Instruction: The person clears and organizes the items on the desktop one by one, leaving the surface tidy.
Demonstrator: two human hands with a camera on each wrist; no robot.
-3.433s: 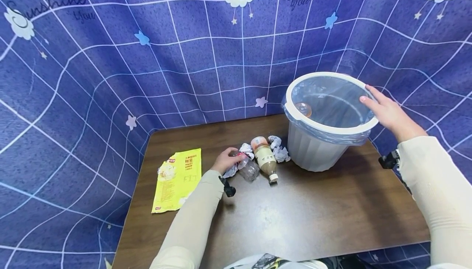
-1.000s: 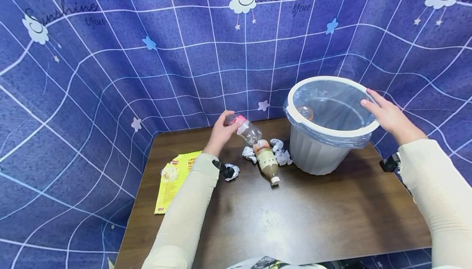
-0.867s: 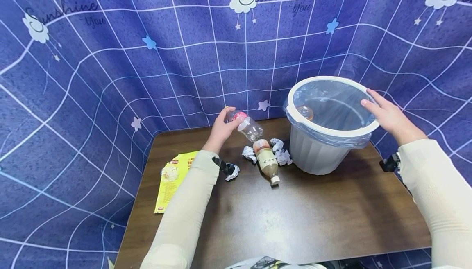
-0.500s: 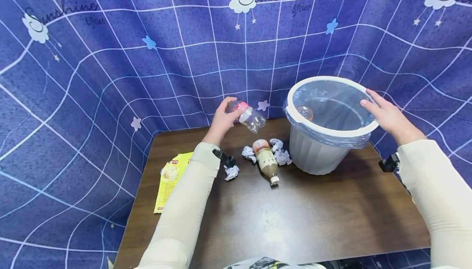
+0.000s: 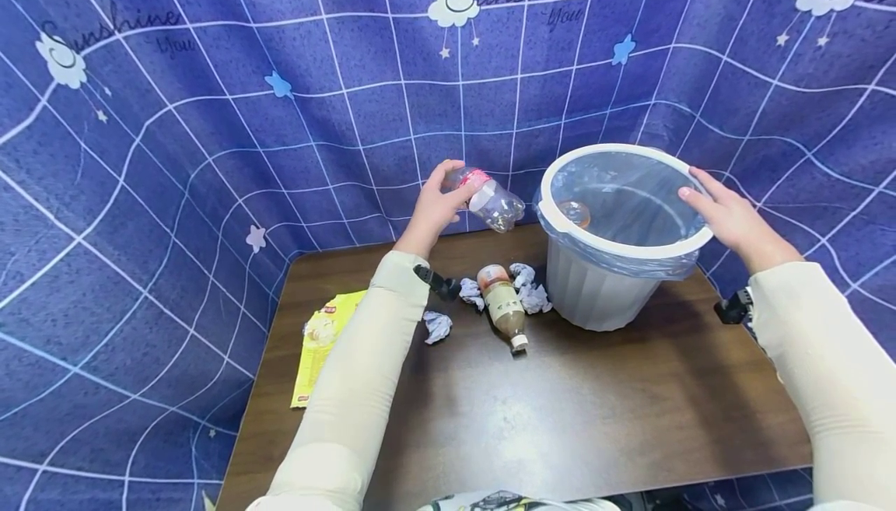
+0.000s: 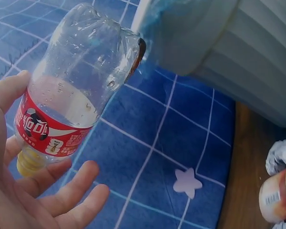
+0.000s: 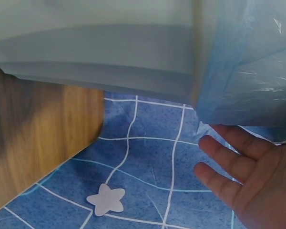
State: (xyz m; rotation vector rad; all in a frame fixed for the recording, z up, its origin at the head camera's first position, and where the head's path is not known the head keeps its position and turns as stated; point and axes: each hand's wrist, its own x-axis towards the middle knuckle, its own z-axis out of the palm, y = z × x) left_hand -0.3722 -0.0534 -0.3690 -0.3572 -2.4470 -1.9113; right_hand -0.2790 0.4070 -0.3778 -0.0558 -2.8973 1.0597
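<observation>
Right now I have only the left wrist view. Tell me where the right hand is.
Observer: The right hand is at the right side of the bin, by its opening.

Operator: Look inside the bin and report.

Observer: In the head view, a clear, rounded item shows near the left side of the inside; I can't tell what it is.

Operator: I see only the base of the lying bottle. Describe its other end.

Observer: That bottle has a white cap, which points toward the person's side of the table.
</observation>
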